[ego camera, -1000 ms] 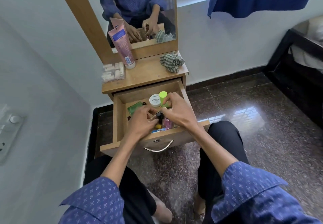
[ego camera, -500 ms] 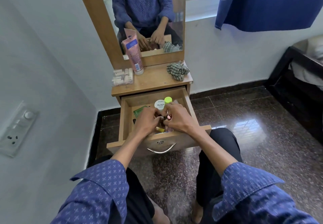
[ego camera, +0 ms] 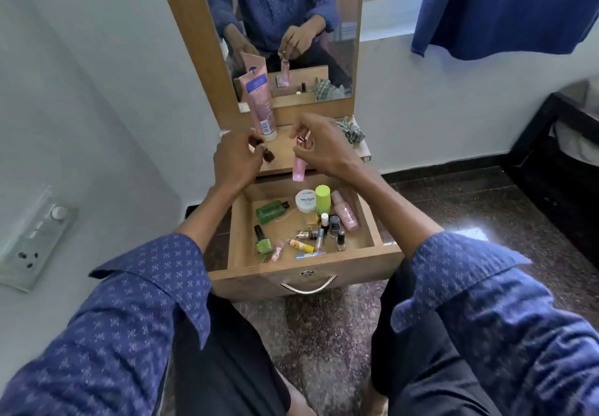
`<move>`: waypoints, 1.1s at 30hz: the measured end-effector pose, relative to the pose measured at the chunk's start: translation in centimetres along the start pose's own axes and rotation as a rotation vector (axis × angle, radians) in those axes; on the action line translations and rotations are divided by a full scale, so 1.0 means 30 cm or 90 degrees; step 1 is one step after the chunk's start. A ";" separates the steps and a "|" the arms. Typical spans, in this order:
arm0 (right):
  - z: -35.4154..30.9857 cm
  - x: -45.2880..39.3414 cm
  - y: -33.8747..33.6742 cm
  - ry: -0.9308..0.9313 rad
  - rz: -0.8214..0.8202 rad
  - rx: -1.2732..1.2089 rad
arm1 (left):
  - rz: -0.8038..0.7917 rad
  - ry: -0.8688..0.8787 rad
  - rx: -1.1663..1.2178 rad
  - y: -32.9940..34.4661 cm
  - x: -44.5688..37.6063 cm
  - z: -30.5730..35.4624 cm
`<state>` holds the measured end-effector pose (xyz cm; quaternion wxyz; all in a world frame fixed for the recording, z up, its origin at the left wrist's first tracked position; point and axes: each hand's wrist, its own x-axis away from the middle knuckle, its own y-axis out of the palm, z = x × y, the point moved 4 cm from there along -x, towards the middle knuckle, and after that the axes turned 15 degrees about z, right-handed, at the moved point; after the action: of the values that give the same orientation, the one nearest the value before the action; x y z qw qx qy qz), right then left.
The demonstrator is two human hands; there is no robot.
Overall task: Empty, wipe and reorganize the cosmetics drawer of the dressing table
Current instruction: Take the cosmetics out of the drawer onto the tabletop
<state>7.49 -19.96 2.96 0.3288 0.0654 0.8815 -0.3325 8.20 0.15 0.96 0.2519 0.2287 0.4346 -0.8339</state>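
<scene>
The wooden drawer (ego camera: 236,240) of the dressing table stands pulled out below my hands. It holds several cosmetics: a green flat bottle (ego camera: 271,212), a white nail-polish-remover jar (ego camera: 306,201), a lime-capped bottle (ego camera: 322,200), a pink spray bottle (ego camera: 346,214), a green nail polish (ego camera: 263,241) and small tubes. My left hand (ego camera: 236,159) is raised over the tabletop, shut on a dark red nail polish bottle (ego camera: 268,155). My right hand (ego camera: 324,146) is beside it, pinching a slim pink bottle (ego camera: 299,169) by its cap.
On the tabletop (ego camera: 285,153) stand a tall pink tube (ego camera: 259,104) and a checked cloth (ego camera: 351,132), in front of the mirror (ego camera: 291,26). A wall socket plate (ego camera: 32,237) is at the left. Dark furniture (ego camera: 557,143) stands at the right on the polished floor.
Both hands have come up out of the drawer to tabletop height, each with a small bottle. The drawer's contents are uncovered. The camera has tilted.
</scene>
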 end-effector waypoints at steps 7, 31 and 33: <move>0.041 -0.159 0.110 0.002 0.048 0.074 | 0.023 -0.045 -0.016 0.065 -0.098 -0.033; 0.099 -0.289 0.245 0.093 0.108 0.003 | 0.036 -0.101 -0.019 0.179 -0.163 -0.131; 0.108 -0.266 0.230 0.089 0.122 0.010 | 0.043 -0.120 -0.015 0.174 -0.146 -0.139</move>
<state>17.72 -15.85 2.36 0.2963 0.1752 0.8894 -0.3008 15.47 2.04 -1.74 0.3221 0.1610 0.4109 -0.8375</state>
